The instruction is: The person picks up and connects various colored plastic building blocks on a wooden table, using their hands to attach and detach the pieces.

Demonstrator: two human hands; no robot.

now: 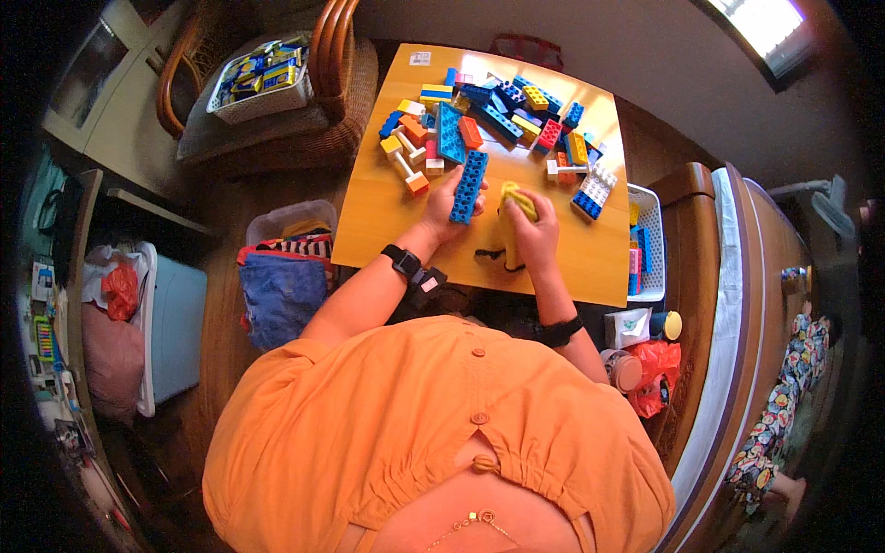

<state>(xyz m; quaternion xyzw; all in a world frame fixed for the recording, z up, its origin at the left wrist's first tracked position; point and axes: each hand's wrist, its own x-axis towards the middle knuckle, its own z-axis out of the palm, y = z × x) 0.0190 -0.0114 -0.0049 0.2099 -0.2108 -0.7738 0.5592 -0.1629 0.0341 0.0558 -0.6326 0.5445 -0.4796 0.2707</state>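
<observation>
My left hand (444,205) is closed around a long blue toy building brick (469,187), held upright with its hollow, tubed side toward me. Close by on its right, my right hand (536,230) grips a soft yellow cloth (521,201), bunched between thumb and fingers. Both hands are over the near half of the wooden table (378,235). Just beyond my left hand lie a blue plate brick (449,134) and an orange brick (470,133). Some thin dark pieces (493,254) show below the cloth; I cannot make out what they are.
Several loose bricks (498,120) are heaped across the table's far half. A white and blue brick block (595,192) lies at its right. Beside the table stand a white basket of bricks (653,281) and a bin of clothes (286,221). A wicker chair (346,120) holds a basket of packets (267,106).
</observation>
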